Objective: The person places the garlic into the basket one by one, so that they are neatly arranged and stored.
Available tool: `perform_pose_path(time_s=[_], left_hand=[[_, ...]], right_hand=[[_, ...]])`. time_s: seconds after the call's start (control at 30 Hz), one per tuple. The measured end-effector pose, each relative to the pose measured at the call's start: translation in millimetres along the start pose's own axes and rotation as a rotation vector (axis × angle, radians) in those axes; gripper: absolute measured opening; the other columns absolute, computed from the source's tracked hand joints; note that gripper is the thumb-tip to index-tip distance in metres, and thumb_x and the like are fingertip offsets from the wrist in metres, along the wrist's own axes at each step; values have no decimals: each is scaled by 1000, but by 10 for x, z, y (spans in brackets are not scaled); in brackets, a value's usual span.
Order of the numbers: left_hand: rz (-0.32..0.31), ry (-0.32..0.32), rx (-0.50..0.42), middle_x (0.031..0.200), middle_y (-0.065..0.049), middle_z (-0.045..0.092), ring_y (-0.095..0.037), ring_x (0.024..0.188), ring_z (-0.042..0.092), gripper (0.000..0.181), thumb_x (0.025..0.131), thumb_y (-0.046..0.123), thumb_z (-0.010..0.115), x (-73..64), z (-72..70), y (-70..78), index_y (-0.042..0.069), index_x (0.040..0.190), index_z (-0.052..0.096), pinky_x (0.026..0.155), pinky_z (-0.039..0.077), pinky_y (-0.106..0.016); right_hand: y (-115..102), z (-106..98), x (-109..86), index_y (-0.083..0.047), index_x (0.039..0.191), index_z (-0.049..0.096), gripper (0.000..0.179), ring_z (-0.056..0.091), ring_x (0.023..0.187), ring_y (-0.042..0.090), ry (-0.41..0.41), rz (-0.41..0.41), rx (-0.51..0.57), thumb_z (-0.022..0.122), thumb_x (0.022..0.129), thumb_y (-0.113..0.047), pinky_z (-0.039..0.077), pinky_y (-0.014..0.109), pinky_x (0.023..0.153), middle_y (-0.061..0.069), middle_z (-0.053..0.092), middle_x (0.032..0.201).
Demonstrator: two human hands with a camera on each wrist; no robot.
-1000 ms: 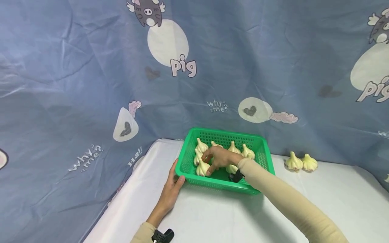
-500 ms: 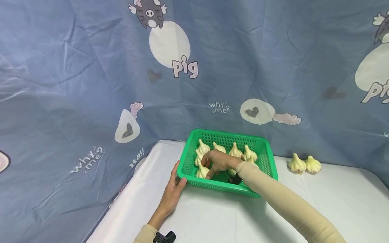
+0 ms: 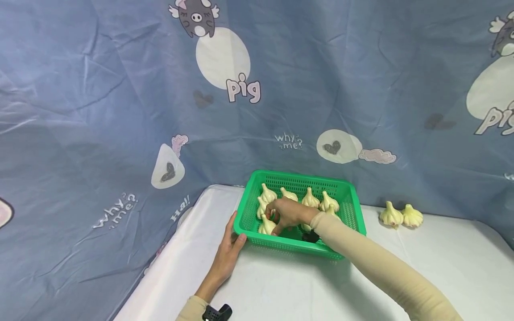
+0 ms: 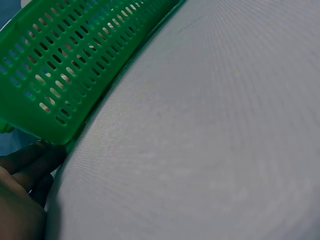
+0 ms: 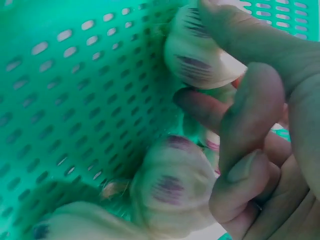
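A green perforated plastic basket (image 3: 297, 244) on the white cloth holds several garlic bulbs. My right hand (image 3: 290, 213) reaches into its front left part and pinches a garlic bulb (image 3: 266, 226) between thumb and index finger. In the right wrist view that bulb (image 5: 192, 55) shows purple streaks and lies near the basket wall, with another garlic bulb (image 5: 172, 187) beneath the fingers. My left hand (image 3: 226, 256) rests against the basket's front left corner, thumb on the front wall and straight fingers along the left side. Its fingers (image 4: 37, 162) touch the corner low down in the left wrist view.
Two garlic bulbs, one on the left (image 3: 391, 216) and one on the right (image 3: 412, 216), stand side by side on the white cloth (image 3: 289, 290) right of the basket. A blue printed curtain (image 3: 281, 111) hangs close behind and to the left.
My right hand stays at the front left bulb and has sunk slightly, its forearm uncovering more of the bulbs on the right. The left hand keeps its place at the corner.
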State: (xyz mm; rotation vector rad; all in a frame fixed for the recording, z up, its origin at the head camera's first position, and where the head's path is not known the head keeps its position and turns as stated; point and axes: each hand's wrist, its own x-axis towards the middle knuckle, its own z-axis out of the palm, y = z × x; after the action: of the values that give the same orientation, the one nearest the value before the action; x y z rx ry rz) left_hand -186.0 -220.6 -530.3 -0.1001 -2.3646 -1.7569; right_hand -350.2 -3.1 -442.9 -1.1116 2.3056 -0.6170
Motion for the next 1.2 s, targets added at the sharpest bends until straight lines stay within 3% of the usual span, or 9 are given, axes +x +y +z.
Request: perform_pose_path(time_s=[0.5, 0.77, 1.0, 1.2], left_hand=[[-3, -9, -6, 179, -8, 17, -43, 159, 31, 69, 113, 30, 49, 12, 10, 16, 35, 172, 13, 123, 33, -68], [-1, -9, -6, 178, -8, 18, -43, 159, 32, 68, 113, 30, 49, 7, 30, 16, 37, 171, 15, 122, 34, -68], [5, -1, -5, 178, -8, 18, -42, 160, 29, 68, 113, 29, 49, -5, 19, 25, 36, 171, 15, 122, 33, -68], [-3, 5, 8, 178, -8, 19, -43, 158, 32, 67, 113, 31, 49, -16, -1, 31, 37, 171, 16, 121, 35, -69]], right_hand=[[-11, -15, -71, -14, 125, 70, 46, 70, 63, 6, -10, -59, -118, 90, 86, -30, 59, 26, 65, 2, 81, 90], [-11, -85, -180, -13, 137, 68, 55, 74, 66, 10, -31, -49, -39, 87, 88, -29, 61, 29, 60, 3, 82, 93], [-12, -309, -378, -6, 139, 66, 53, 77, 68, 38, -17, -80, 82, 83, 94, -28, 65, 36, 65, 6, 83, 99], [8, -665, -728, -4, 141, 65, 54, 77, 64, 32, 69, -98, 58, 77, 98, -33, 64, 32, 70, 13, 81, 108]])
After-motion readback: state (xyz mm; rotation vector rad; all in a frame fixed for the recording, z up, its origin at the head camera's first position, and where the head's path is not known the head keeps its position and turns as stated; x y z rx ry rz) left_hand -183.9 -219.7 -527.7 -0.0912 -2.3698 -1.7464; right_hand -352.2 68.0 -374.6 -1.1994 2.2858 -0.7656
